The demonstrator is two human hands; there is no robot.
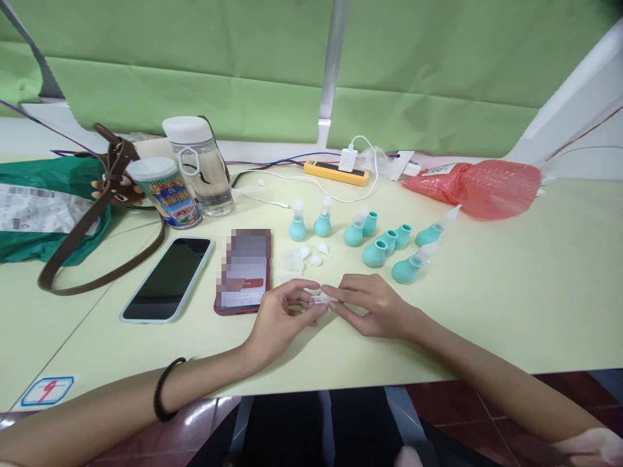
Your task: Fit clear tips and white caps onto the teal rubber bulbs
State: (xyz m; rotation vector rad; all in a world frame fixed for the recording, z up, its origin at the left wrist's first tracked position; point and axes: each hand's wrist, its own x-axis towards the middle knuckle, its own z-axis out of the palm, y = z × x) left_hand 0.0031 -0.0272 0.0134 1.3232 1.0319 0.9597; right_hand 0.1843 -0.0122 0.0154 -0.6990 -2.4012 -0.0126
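Note:
My left hand [287, 311] pinches a small clear plastic tube [317, 301] over the front of the table. From the other side, my right hand [372, 303] grips a whitish tip at the tube's right end, partly hidden by my fingers. Beyond my hands lie several small white and clear pieces [316, 259]. Teal squeeze bulbs without tips [374, 253] stand open-mouthed behind my right hand. Other teal bulbs carry clear tips: one bulb [297, 227] stands upright at the back, and another [407, 270] lies tilted at the right.
A phone with a lit screen [243, 272] and a dark phone [168, 279] lie to the left. Behind them stand a paper cup [168, 198], a water bottle [207, 172] and a brown strap [97, 275]. A yellow power strip [335, 174] and red plastic bag [501, 188] are at the back.

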